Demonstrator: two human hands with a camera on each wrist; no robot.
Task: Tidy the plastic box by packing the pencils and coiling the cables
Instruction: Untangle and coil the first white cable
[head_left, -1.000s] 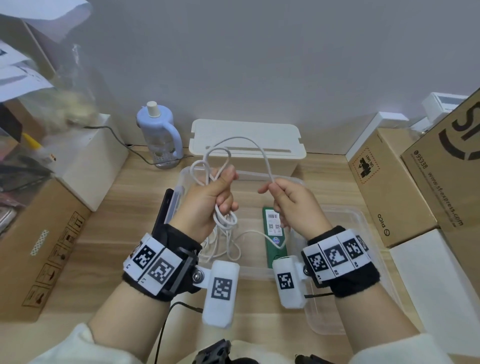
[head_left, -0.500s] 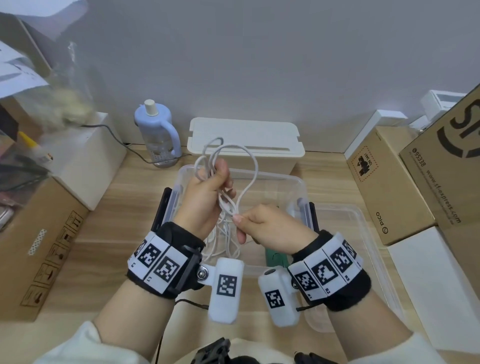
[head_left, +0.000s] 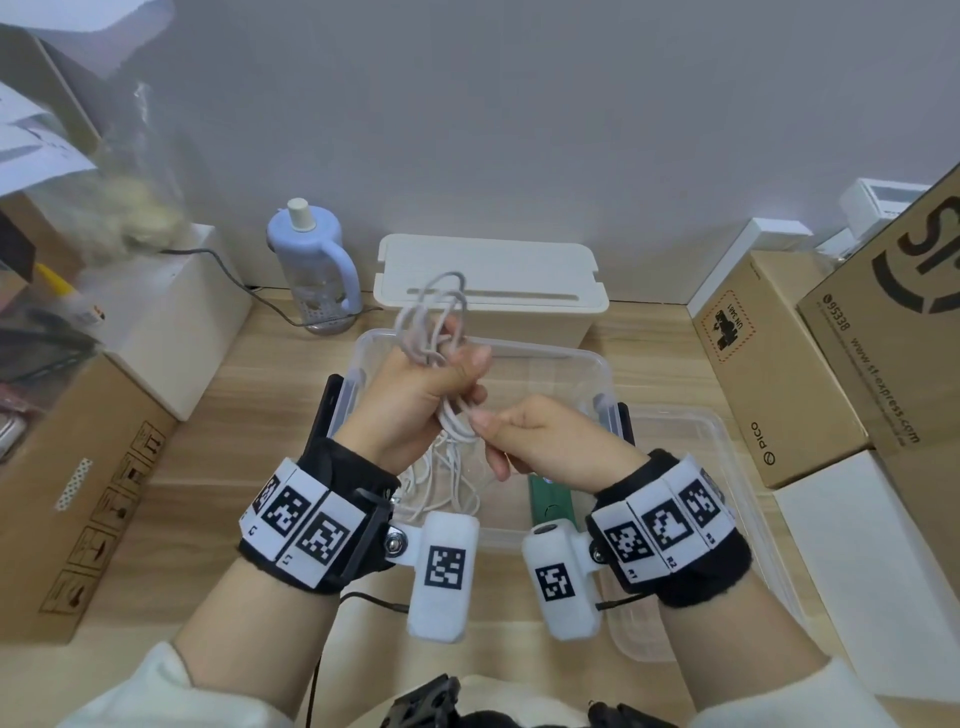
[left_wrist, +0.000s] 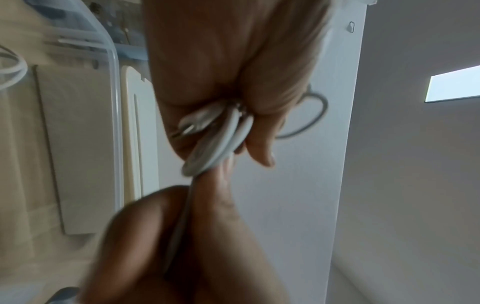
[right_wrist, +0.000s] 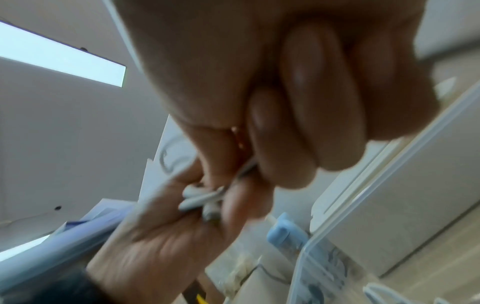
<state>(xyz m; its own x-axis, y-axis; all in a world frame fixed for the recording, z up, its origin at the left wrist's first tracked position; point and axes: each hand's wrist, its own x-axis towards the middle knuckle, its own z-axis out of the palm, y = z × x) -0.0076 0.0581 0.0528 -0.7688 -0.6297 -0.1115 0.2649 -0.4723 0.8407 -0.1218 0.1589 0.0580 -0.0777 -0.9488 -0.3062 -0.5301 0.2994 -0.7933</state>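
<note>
My left hand (head_left: 426, 384) grips a bundle of white cable (head_left: 431, 317) above the clear plastic box (head_left: 597, 364); loops stick up over the fist and loose strands hang down into the box. My right hand (head_left: 524, 431) pinches a strand of the same cable just below the left fist, the two hands touching. In the left wrist view the folded cable (left_wrist: 221, 133) is squeezed between curled fingers. The right wrist view shows the cable (right_wrist: 202, 197) blurred between both hands. A green pencil case (head_left: 550, 506) lies in the box, mostly hidden by my right wrist.
A white lidded box (head_left: 493, 280) stands behind the plastic box, a blue bottle (head_left: 317, 270) to its left. The clear lid (head_left: 717, 467) lies at right. Cardboard boxes (head_left: 779, 364) line the right side, a brown carton (head_left: 78, 467) and white box (head_left: 171, 312) the left.
My right hand has swung left from holding the cable out at the side and now meets the left fist. The wide loop has been gathered into the bundle.
</note>
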